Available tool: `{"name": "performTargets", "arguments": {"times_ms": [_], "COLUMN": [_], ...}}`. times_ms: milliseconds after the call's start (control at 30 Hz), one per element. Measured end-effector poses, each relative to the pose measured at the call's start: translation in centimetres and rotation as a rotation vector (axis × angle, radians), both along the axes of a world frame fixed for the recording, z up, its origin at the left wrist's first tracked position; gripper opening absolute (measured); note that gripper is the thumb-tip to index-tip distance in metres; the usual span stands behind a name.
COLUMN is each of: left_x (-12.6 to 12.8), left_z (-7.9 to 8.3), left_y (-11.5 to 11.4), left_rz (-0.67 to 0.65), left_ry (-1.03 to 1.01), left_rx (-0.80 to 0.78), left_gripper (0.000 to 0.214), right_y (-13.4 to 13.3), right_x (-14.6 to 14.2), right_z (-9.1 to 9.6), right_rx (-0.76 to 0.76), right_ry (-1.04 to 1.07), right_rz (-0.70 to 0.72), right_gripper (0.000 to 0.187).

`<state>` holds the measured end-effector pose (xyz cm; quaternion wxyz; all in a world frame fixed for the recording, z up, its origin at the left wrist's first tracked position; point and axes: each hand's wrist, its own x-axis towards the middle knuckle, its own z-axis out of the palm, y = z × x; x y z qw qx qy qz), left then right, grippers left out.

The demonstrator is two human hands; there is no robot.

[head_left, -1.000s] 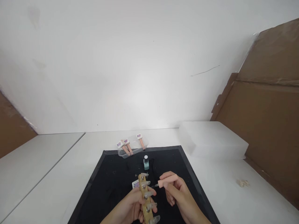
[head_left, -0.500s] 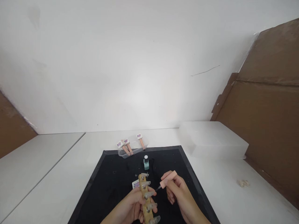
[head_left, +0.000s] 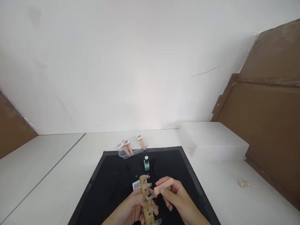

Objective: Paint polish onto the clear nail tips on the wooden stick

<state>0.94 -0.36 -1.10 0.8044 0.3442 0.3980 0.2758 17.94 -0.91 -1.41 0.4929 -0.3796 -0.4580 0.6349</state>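
Note:
My left hand grips a wooden nail tip stand that carries several clear false nails along its length. Between the fingers of my right hand is the pink cap of a nail polish brush. Its bristle end lies at the middle false nail and seems to touch it. Beyond the stand, a teal bottle with a dark neck and white top stands upright. A white-labelled polish bottle sits partly hidden behind the stand and my left hand.
A black mat covers the white table. At its far edge, a clear tray holds several pink-capped bottles. A translucent box stands at the right, near a brown cardboard panel. Small beige pieces lie at far right.
My right hand has moved left and slightly down, bringing the brush from beside the stand onto the middle false nail. My left hand and the stand have barely moved.

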Motion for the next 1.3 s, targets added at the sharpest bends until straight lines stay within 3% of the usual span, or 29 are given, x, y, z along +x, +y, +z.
{"name": "performTargets", "arguments": {"times_ms": [400, 667, 1000, 1300], "left_x": [-0.26, -0.13, -0.25, -0.24], "left_z": [-0.13, 0.34, 0.32, 0.41], "left_y": [-0.15, -0.24, -0.15, -0.20], "left_rz": [-0.016, -0.030, -0.012, 0.005], "left_ry": [0.002, 0.019, 0.016, 0.024], "left_rx": [-0.005, 0.028, 0.002, 0.009], "left_gripper": [0.036, 0.030, 0.036, 0.036], "right_y": [-0.04, -0.21, -0.04, -0.23], "right_x": [-0.32, -0.23, -0.31, -0.38], "right_z": [0.57, 0.56, 0.73, 0.78], "right_rx": [-0.162, -0.099, -0.158, -0.114], "right_ry": [0.025, 0.007, 0.003, -0.035], "right_rz": [-0.181, -0.045, -0.172, -0.088], "right_gripper": [0.028, 0.044, 0.037, 0.044]}}
